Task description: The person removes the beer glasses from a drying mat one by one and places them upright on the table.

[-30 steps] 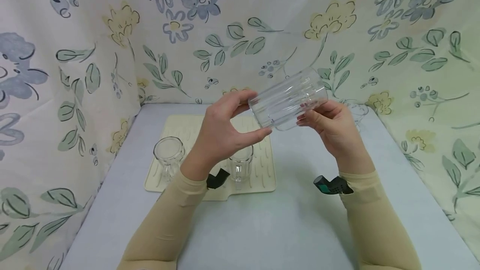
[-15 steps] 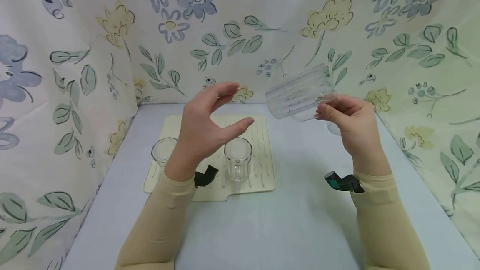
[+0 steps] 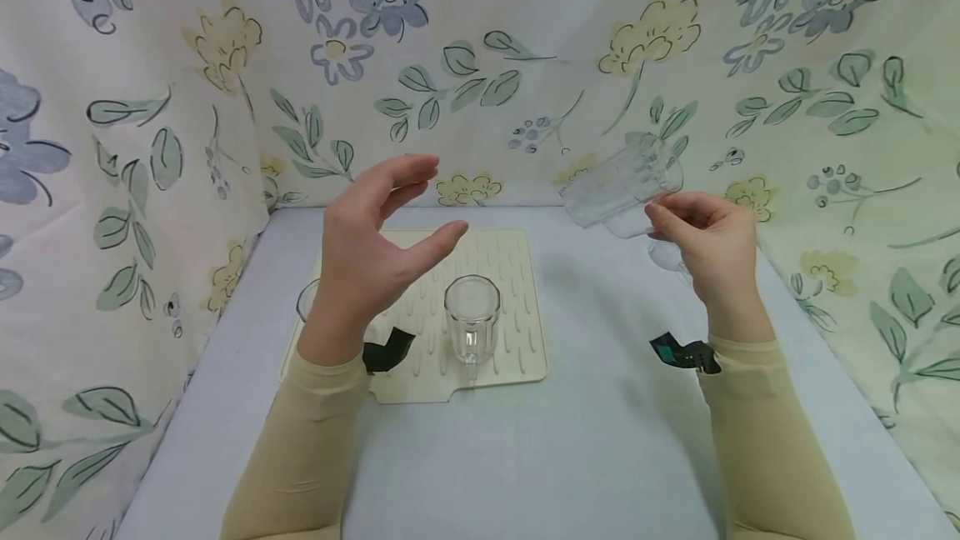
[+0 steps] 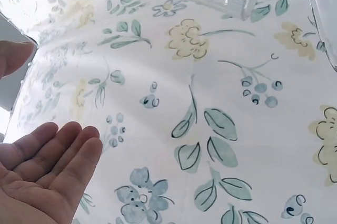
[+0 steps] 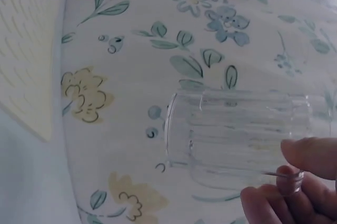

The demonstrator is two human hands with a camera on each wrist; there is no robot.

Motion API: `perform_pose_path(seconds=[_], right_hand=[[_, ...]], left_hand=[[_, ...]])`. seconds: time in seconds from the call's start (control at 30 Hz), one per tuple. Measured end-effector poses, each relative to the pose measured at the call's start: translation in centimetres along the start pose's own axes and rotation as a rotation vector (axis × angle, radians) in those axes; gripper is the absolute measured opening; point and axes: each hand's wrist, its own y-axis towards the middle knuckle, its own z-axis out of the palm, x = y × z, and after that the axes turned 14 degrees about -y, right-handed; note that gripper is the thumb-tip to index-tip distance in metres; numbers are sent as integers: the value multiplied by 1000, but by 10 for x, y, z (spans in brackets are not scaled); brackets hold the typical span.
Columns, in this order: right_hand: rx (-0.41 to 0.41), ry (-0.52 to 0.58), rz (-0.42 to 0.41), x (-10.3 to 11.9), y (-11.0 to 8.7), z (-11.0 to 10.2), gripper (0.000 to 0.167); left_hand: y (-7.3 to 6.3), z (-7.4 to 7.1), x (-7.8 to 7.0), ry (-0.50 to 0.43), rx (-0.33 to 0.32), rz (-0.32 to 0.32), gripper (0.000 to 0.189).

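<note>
In the head view my right hand [image 3: 723,244] pinches a clear glass mug [image 3: 618,182] near its right-hand end, with thumb on the near side. The mug is tilted in the air above the table, its other end pointing left and down. In the right wrist view the ribbed mug [image 5: 237,134] lies sideways between thumb and fingers. My left hand [image 3: 375,252] is raised over the drying mat, empty, thumb and fingers spread apart; the left wrist view shows its relaxed fingers [image 4: 73,155]. A second glass mug [image 3: 472,315] stands on the mat, handle towards me.
The cream drying mat [image 3: 517,298] lies on the pale table [image 3: 570,440]. Another clear glass [image 3: 305,302] on its left side is mostly hidden by my left hand. Something clear [image 3: 663,255] shows behind the right hand. Floral cloth [image 3: 555,90] encloses the back and sides.
My left hand has let go of the held mug's left end and moved left, its fingers apart. My right hand has carried the mug to the right, away from it.
</note>
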Motion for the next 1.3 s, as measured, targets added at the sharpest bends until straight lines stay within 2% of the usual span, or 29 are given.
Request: perform_pose_path(seconds=[0.1,0.27,0.37,0.47,0.57,0.7,0.87,1.0,1.07,1.2,1.3], right_hand=[[-23,-145,44,-9,3,-1,28],[-17,-417,105,-25,8,-1,33],[10,-532,144,-36,10,0,37],[41,-609,174,-46,11,2,41],[62,-643,184,-55,13,3,43],[75,-674,203,-63,14,4,43],[84,-722,227,-70,15,5,41],[89,-748,225,-76,15,7,40],[90,-756,228,-79,15,7,39],[86,-774,231,-83,16,8,39],[82,-789,221,-85,16,8,39]], left_hand=[[1,-5,0,13,-2,15,60],[2,-10,-1,19,-8,20,59],[2,-14,-3,40,-20,1,57],[1,-20,-6,53,-59,-35,56],[1,-29,-10,55,-105,-58,53],[1,-46,-11,89,-144,-55,46],[-1,-67,-7,137,-206,-68,37],[-3,-80,-3,136,-261,-109,33],[-5,-86,0,146,-266,-124,32],[-9,-99,10,196,-294,-212,30],[-14,-112,18,257,-334,-324,29]])
